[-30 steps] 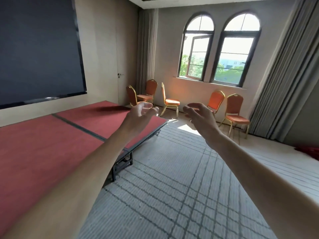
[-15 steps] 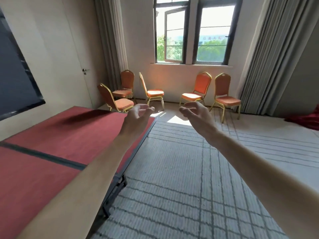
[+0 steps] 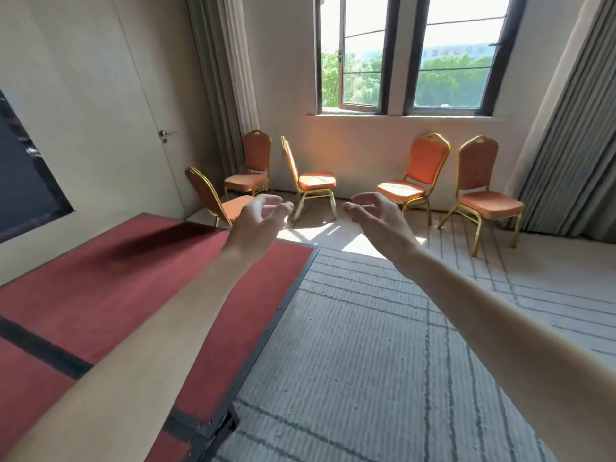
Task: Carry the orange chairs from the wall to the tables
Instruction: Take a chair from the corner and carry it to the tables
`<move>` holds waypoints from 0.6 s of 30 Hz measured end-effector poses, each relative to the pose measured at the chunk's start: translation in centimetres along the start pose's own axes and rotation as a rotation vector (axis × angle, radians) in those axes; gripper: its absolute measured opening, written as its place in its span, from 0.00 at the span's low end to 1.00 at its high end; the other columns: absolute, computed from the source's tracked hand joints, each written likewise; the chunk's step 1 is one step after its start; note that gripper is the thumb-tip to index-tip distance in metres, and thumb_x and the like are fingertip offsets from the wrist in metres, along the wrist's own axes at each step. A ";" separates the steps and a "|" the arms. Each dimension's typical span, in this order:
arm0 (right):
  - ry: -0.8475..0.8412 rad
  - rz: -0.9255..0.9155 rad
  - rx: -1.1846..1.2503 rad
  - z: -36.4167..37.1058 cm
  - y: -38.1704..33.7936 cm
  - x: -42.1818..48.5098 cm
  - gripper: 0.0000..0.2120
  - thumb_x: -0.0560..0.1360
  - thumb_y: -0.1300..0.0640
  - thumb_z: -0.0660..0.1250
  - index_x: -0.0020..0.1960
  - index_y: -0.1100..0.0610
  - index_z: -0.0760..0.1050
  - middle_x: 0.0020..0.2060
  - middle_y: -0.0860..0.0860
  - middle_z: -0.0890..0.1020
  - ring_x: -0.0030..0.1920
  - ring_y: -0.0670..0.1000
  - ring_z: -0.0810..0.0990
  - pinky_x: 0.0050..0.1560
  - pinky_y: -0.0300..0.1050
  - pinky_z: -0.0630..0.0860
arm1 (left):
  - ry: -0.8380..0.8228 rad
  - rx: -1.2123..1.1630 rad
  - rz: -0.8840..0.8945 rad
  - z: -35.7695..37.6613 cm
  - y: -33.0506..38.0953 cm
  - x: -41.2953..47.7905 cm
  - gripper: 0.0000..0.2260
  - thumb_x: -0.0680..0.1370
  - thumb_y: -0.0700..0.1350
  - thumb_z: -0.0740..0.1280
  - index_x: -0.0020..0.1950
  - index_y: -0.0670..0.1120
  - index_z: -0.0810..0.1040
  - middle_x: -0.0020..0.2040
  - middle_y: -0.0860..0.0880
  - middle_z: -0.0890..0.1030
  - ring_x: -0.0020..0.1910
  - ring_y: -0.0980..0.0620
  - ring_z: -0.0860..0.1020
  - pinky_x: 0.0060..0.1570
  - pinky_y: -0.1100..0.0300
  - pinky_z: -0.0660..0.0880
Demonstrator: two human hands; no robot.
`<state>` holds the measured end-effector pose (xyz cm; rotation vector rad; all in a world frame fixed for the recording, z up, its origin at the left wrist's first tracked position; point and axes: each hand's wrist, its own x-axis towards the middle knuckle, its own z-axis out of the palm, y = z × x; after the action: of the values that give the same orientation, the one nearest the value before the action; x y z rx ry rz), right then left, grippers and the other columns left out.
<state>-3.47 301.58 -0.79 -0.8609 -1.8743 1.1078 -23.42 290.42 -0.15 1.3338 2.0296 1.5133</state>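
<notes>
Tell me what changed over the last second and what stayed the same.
The person has walked forward: the five orange chairs now look nearer and larger, and the dark screen on the left has slid mostly out of frame. Nothing was taken hold of or let go. The left hand and right hand stay stretched out, open and empty, and the chairs stand where they were.

**One head view, facing forward and down**

I am seeing through a single wide-angle camera riding on the person's head. It is looking forward and slightly down toward the window (image 3: pixel 450 61), which is filling the top of the frame. The left hand (image 3: pixel 260 218) and right hand (image 3: pixel 376 215) are showing near the lens at mid-frame, and the orange chairs (image 3: pixel 316 181) are standing farther off.
</notes>
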 end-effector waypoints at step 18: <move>-0.075 0.029 -0.143 -2.2 18.3 49.0 0.16 0.78 0.48 0.69 0.62 0.52 0.75 0.45 0.38 0.80 0.45 0.32 0.79 0.43 0.29 0.71 | -0.082 -0.107 -0.117 23.1 -11.6 49.4 0.15 0.79 0.56 0.65 0.63 0.51 0.77 0.55 0.54 0.80 0.48 0.64 0.75 0.43 0.64 0.69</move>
<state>-21.52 350.72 -2.99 -0.9408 -2.0290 1.0462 -39.99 343.36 -5.48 1.1944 1.9128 1.4695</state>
